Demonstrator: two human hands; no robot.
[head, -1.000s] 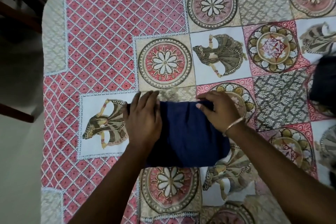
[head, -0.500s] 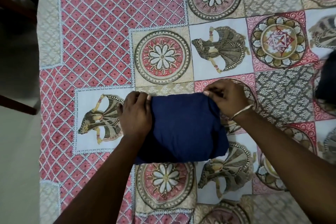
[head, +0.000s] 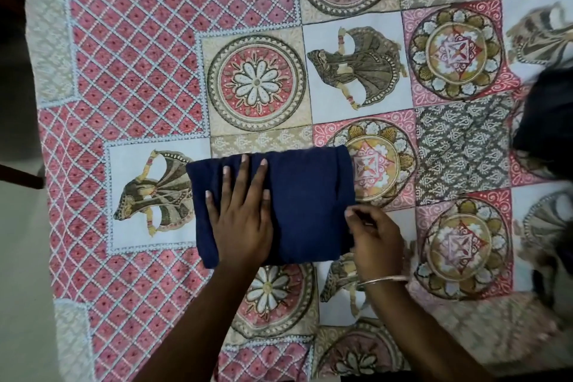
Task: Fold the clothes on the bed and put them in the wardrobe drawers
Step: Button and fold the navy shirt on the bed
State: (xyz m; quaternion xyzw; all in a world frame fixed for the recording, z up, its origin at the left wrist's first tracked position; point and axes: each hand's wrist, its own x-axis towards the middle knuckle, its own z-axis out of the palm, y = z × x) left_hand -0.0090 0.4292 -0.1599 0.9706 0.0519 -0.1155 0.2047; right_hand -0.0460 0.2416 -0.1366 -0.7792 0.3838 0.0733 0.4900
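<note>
So there's a navy cloth (head: 305,205), folded into a tidy rectangle, lying flat on the bed (head: 173,71), roughly in the middle of the view and a bit toward the near edge. The left hand (head: 240,220) lies flat on top of the left half of it, fingers straight and spread, pointing away from the person, palm pressing down on the fabric. The right hand (head: 376,236) is at the cloth's right edge, near the lower right corner, with fingers curled in and the fingertips right at the fabric; looks like it's pinching that edge, though the exact contact is hard to make out. There's a thin bangle (head: 383,280) on the right wrist. The cloth's top edge has a few soft creases and a vertical fold line runs down near its right side. The bedspread is a busy patchwork print: pink diamond lattice across the left part, and squares with round floral medallions and dancer figures across the rest. The cloth covers part of a dancer square on its left and part of a medallion on its right. Over at the right border of the view there's another dark garment (head: 545,112) on the bed, well apart from the folded one, blurry and cut off by the frame. A strip of pale floor (head: 21,257) shows along the left, past the bed's edge.
</note>
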